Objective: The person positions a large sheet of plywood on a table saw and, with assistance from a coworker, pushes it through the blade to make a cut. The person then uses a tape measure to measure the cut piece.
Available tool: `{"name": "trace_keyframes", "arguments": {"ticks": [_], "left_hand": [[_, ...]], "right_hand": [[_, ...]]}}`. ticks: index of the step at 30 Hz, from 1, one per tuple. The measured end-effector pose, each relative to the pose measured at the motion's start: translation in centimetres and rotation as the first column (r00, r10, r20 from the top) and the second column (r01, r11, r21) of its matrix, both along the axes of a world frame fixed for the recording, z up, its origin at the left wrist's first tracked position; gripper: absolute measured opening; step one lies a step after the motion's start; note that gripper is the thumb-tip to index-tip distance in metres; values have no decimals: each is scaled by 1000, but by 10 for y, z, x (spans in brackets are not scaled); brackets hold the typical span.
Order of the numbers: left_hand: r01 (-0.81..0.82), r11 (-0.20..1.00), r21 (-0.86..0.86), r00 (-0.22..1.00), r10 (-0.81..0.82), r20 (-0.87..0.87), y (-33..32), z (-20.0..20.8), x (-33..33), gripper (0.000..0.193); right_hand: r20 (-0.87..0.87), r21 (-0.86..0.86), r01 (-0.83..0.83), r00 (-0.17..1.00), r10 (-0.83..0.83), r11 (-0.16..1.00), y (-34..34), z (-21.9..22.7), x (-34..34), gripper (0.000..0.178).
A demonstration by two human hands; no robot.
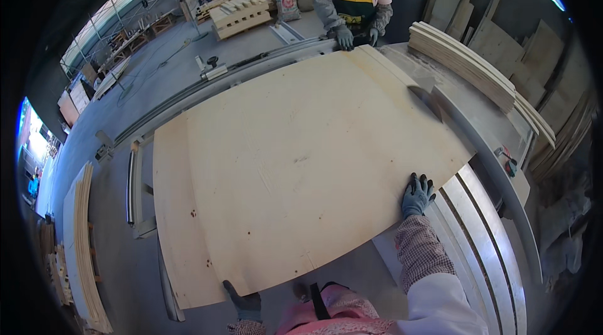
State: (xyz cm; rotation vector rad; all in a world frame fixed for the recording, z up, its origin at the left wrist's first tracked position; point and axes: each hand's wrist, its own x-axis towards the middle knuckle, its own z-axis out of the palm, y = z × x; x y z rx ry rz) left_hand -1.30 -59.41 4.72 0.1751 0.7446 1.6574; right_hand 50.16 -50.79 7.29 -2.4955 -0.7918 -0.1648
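A large pale plywood sheet lies flat across the saw table in front of me. My left hand, in a grey glove, grips its near left edge with the thumb on top; the other fingers are hidden beneath. At the near right edge, my right hand, in a blue-grey glove with dark fingertips, rests flat on the sheet, fingers stretched out. A dark curved blade or guard stands at the sheet's right side, close to a long metal fence.
Across the sheet, a co-worker in an apron has gloved hands at its far edge. Stacked boards lie at the far right, with a small red-and-black tool nearer. More panels stand left. A metal rail runs behind the sheet.
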Motion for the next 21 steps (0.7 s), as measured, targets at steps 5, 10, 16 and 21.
{"name": "trace_keyframes", "arguments": {"ticks": [5, 10, 16, 21], "left_hand": [[9, 999, -46, 990, -15, -140, -8, -8, -6, 66], [17, 1000, -21, 997, -19, -79, -9, -10, -8, 65], [48, 999, -8, 999, -48, -1, -11, -6, -14, 58], [68, 998, -17, 997, -68, 26, -12, -3, -16, 58]], "right_hand": [[-2, 38, 0, 1000, 0, 999, -6, -9, 1, 41], [17, 33, 10, 1000, -11, 999, -6, -11, -3, 41], [10, 57, 12, 1000, -12, 998, -12, -10, -5, 39], [26, 46, 17, 1000, -18, 999, -14, -9, -7, 39]]}}
